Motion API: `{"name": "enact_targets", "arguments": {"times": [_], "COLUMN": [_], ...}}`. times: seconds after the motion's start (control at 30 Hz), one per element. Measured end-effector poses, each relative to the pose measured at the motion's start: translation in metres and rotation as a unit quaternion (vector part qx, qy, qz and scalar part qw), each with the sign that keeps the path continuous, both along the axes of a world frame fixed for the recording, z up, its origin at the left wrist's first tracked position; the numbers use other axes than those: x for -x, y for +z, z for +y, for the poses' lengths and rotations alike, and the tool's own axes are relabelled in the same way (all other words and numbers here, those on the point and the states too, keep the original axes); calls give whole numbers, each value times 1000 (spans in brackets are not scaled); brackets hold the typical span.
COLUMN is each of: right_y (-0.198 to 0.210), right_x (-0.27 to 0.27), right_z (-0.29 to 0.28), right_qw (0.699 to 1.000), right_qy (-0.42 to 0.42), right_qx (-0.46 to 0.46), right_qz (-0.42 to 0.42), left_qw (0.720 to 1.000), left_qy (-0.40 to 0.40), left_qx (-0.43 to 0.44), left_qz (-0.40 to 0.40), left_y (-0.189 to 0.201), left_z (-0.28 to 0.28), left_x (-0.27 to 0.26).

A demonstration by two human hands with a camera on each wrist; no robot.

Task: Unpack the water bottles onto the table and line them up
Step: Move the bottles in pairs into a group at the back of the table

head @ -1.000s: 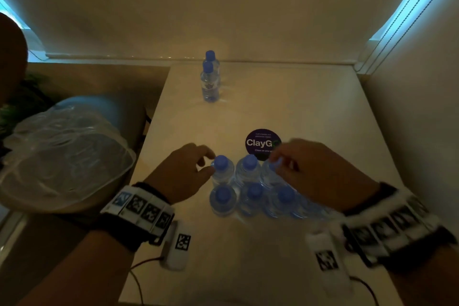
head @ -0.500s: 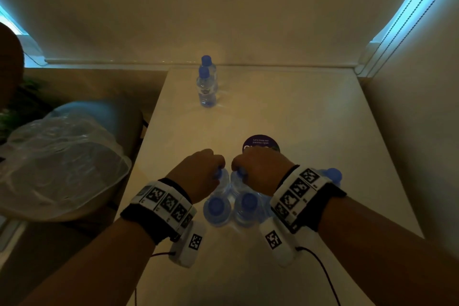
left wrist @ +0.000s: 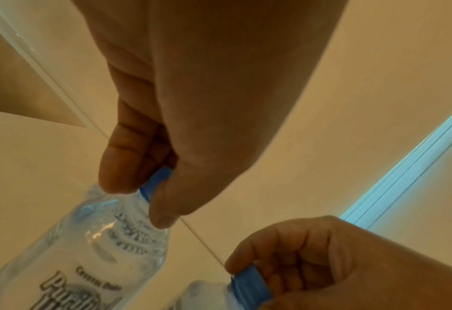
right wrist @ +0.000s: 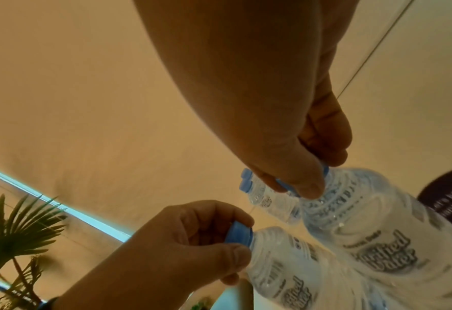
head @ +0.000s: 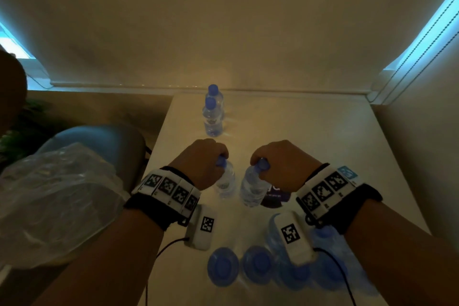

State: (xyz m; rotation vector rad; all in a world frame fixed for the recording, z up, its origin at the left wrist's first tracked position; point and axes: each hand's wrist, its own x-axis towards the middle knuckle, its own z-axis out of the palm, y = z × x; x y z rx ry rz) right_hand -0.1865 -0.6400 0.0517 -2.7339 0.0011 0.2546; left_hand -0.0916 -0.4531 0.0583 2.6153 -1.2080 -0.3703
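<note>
— What has the left hand point(head: 198, 161) got?

— Its grip is closed on the blue cap of one water bottle point(head: 225, 182), thumb and fingers point(left wrist: 119, 165) curled round the neck. The bottle hangs upright over the surface point(head: 310, 136), out past the pack.

— And the right hand point(head: 283, 164)?

— Same thing: its grip is pinched round the cap of a second bottle point(head: 252, 187), just beside the first, the two apart. Whether either base touches the surface, I cannot tell.

— Where are the other bottles?

— Two lined-up bottles point(head: 213, 117) stand upright near the far edge, one behind the other. The remaining pack point(head: 248, 266) sits near the front edge, blue caps facing up, partly hidden under the right wrist.

— Anything else there?

— A dark round sticker point(head: 275, 197) lies flat behind the right-hand bottle. Crumpled clear plastic wrap point(head: 57, 204) rests on a chair off to the left, and a plant point(right wrist: 15, 235) shows in the right wrist view.
</note>
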Motion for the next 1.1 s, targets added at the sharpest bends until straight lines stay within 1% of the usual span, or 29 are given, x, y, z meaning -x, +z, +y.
{"name": "enact_targets", "arguments": {"times": [0.17, 0.27, 0.33, 0.5, 0.67, 0.8, 1.0, 1.1], "right_y": [9, 13, 13, 0, -15, -23, -24, -27], "right_x": [-36, -65, -85, -134, -171, -195, -219, -224], "right_z": [-26, -42, -55, -87, -108, -115, -118, -120], "right_qw": [999, 997, 996, 993, 993, 992, 992, 992], "right_qy": [-16, -33, -47, -95, -99, -103, -61, -55], "right_qx": [19, 60, 65, 50, 57, 65, 102, 103], "right_qz": [-23, -36, -40, -39, -31, -44, -53, -55], "left_qw": [999, 999, 998, 998, 998, 998, 997, 996], "left_qy": [15, 24, 28, 28, 15, 8, -2, -10], "left_qx": [40, 46, 48, 47, 24, 6, -28, -26], "left_qz": [-13, -16, -15, -40, -63, -66, -76, -80], "left_y": [10, 10, 8, 2, -9, -16, -34, -42], "left_z": [-36, -61, -77, -111, -138, -154, -165, -164], "left_x": [-44, -76, -97, -146, -187, -208, -223, -227]}}
